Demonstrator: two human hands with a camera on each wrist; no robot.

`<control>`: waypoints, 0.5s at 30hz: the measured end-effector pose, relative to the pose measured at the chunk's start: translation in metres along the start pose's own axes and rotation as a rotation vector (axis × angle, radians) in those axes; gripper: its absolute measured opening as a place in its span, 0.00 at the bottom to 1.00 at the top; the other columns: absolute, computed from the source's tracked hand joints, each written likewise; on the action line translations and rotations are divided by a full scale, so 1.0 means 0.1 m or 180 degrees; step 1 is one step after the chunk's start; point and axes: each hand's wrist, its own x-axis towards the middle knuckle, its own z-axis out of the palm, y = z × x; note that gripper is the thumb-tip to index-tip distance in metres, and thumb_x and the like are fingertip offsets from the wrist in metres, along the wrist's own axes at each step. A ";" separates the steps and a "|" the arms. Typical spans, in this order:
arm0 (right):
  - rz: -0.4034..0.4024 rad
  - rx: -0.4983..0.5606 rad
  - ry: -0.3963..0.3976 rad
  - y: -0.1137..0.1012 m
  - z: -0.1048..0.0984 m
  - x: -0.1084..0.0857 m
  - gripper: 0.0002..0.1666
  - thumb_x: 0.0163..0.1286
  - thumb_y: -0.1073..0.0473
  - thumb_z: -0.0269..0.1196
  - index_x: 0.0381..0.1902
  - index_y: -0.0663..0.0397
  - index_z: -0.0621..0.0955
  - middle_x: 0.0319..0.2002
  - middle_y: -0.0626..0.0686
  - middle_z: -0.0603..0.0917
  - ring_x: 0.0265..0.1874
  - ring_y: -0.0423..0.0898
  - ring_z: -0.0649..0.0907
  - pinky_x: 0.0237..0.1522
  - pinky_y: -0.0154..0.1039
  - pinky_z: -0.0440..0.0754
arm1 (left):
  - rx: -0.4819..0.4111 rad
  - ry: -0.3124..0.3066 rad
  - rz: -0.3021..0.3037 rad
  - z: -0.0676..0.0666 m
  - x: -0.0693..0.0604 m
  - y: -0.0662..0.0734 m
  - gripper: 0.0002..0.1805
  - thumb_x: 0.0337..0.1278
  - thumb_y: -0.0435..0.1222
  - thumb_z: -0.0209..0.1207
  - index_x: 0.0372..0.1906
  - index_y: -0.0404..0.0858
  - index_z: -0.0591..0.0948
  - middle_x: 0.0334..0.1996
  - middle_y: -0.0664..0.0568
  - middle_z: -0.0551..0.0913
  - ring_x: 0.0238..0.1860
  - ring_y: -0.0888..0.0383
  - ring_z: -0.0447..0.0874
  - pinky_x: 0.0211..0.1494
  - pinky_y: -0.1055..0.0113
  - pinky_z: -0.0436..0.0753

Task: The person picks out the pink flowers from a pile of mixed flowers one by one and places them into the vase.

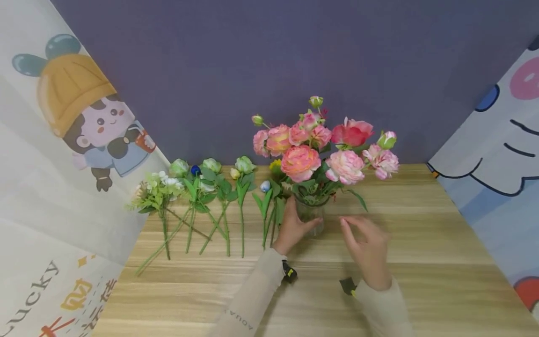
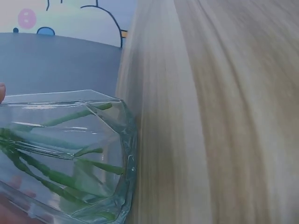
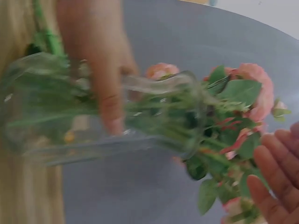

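Note:
A clear faceted glass vase (image 1: 311,224) stands on the table with several pink artificial flowers (image 1: 301,163) spreading from its mouth. My left hand (image 1: 293,225) grips the vase from its left side, the thumb across the front of the glass. Green stems (image 2: 56,177) show through the vase wall in the left wrist view, their ends near its base. To the right of the vase, apart from it, my right hand (image 1: 367,248) is raised with nothing in it. Its loosely extended fingers (image 3: 275,163) appear beside the blooms in the right wrist view.
Left of the vase lies a row of loose artificial stems, among them a green-white rose (image 1: 245,164), a blue bud (image 1: 195,170) and a white-green spray (image 1: 157,187). Behind the wooden table (image 1: 421,262) rises a dark grey-blue panel (image 1: 236,70). Printed cartoon curtains (image 1: 42,187) flank both sides.

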 end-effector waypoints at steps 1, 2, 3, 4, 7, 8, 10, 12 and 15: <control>-0.0071 -0.0032 0.0007 0.02 -0.01 -0.03 0.22 0.68 0.53 0.58 0.24 0.67 0.84 0.25 0.59 0.85 0.20 0.52 0.82 0.39 0.21 0.76 | -0.0006 -0.0023 -0.0002 -0.01 0.00 0.00 0.54 0.45 0.44 0.71 0.72 0.38 0.50 0.67 0.43 0.61 0.68 0.50 0.60 0.69 0.53 0.62; -0.0137 -0.0061 0.0008 0.03 -0.01 -0.06 0.23 0.68 0.52 0.58 0.23 0.67 0.83 0.24 0.59 0.85 0.20 0.53 0.82 0.39 0.22 0.76 | -0.0019 -0.0057 -0.0029 -0.03 0.00 0.00 0.54 0.45 0.44 0.71 0.72 0.37 0.50 0.68 0.42 0.60 0.68 0.49 0.59 0.69 0.52 0.61; -0.0217 -0.0088 0.0033 0.05 -0.02 -0.09 0.24 0.69 0.52 0.58 0.22 0.67 0.83 0.23 0.59 0.84 0.19 0.53 0.81 0.40 0.23 0.77 | -0.0009 -0.0088 -0.0064 -0.05 0.00 0.00 0.55 0.45 0.44 0.71 0.72 0.36 0.49 0.68 0.40 0.59 0.68 0.47 0.59 0.69 0.51 0.61; -0.0302 -0.0096 0.0061 0.06 -0.03 -0.12 0.24 0.69 0.52 0.58 0.21 0.67 0.83 0.22 0.59 0.84 0.19 0.54 0.81 0.40 0.25 0.78 | 0.0012 -0.0124 -0.0128 -0.06 -0.01 0.00 0.56 0.45 0.44 0.71 0.73 0.35 0.48 0.69 0.39 0.57 0.69 0.46 0.57 0.69 0.51 0.61; -0.0508 -0.0120 0.0089 0.13 -0.05 -0.19 0.24 0.68 0.53 0.58 0.19 0.66 0.82 0.21 0.58 0.83 0.19 0.55 0.81 0.38 0.30 0.80 | 0.0121 -0.0241 -0.0293 -0.16 -0.01 -0.03 0.59 0.44 0.47 0.71 0.73 0.36 0.46 0.71 0.39 0.53 0.70 0.45 0.54 0.69 0.50 0.60; -0.0570 -0.0125 0.0064 0.15 -0.06 -0.21 0.24 0.68 0.53 0.58 0.19 0.66 0.81 0.20 0.58 0.83 0.19 0.55 0.81 0.36 0.32 0.80 | 0.0166 -0.0278 -0.0340 -0.20 -0.01 -0.03 0.59 0.43 0.48 0.71 0.74 0.36 0.45 0.72 0.40 0.52 0.71 0.44 0.53 0.68 0.49 0.61; -0.0672 -0.0194 -0.0042 0.22 -0.11 -0.25 0.24 0.69 0.53 0.57 0.19 0.66 0.81 0.20 0.57 0.83 0.19 0.54 0.80 0.31 0.37 0.79 | 0.0280 -0.0363 -0.0359 -0.32 -0.02 -0.05 0.59 0.44 0.50 0.70 0.74 0.39 0.45 0.72 0.41 0.50 0.71 0.44 0.52 0.67 0.47 0.62; -0.0723 -0.0273 -0.0232 0.31 -0.17 -0.27 0.24 0.70 0.52 0.55 0.21 0.65 0.81 0.21 0.56 0.82 0.20 0.53 0.80 0.29 0.40 0.78 | 0.0456 -0.0449 -0.0278 -0.50 -0.02 -0.07 0.55 0.48 0.51 0.68 0.74 0.40 0.47 0.72 0.40 0.52 0.70 0.44 0.53 0.66 0.46 0.63; -0.0725 -0.0436 -0.0494 0.47 -0.29 -0.26 0.25 0.72 0.51 0.53 0.24 0.65 0.81 0.22 0.56 0.83 0.22 0.53 0.81 0.29 0.43 0.78 | 0.0859 -0.0533 0.0003 -0.85 -0.04 -0.12 0.47 0.55 0.48 0.64 0.73 0.39 0.52 0.70 0.38 0.55 0.69 0.43 0.56 0.61 0.46 0.69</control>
